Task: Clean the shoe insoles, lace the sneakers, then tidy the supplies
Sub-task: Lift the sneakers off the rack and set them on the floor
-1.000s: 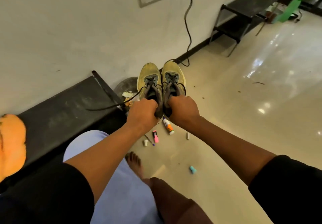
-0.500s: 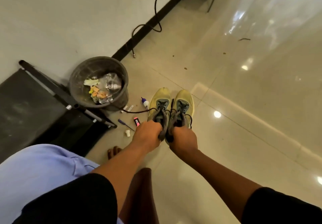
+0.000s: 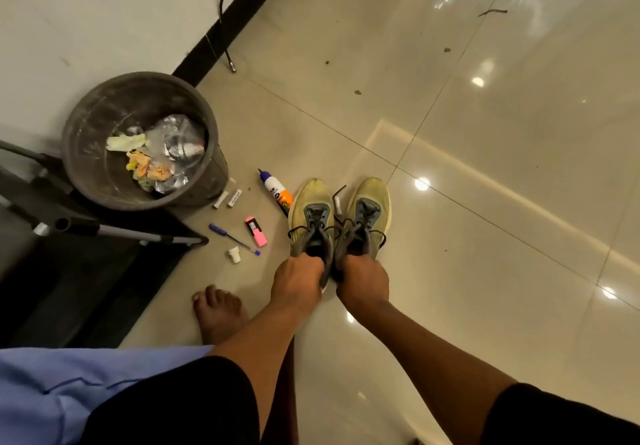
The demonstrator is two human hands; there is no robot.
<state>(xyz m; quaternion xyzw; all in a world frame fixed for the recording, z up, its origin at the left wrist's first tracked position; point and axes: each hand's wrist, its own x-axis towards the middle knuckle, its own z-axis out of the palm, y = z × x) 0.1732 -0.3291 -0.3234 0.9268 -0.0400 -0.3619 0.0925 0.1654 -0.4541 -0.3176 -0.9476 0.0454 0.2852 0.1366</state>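
Left hand [image 3: 297,283] clamped on left sneaker [image 3: 311,216] heel; right hand [image 3: 362,283] on right sneaker [image 3: 367,217] heel. Pair side by side at floor [image 3: 485,202]. Light, soft uppers: grip stiff heel collars; mind loose laces.

Person seen from above. Black short sleeves on both arms: left sleeve [image 3: 180,399] ends near elbow, right sleeve [image 3: 561,417] likewise. Forearms bare below sleeves. Both hands bare, left hand [image 3: 298,280], right hand [image 3: 363,281]; whether rings or watch are worn cannot be told. Light blue garment [image 3: 69,385] covers lap at lower left, creased. One bare foot [image 3: 218,313], toes uncovered.
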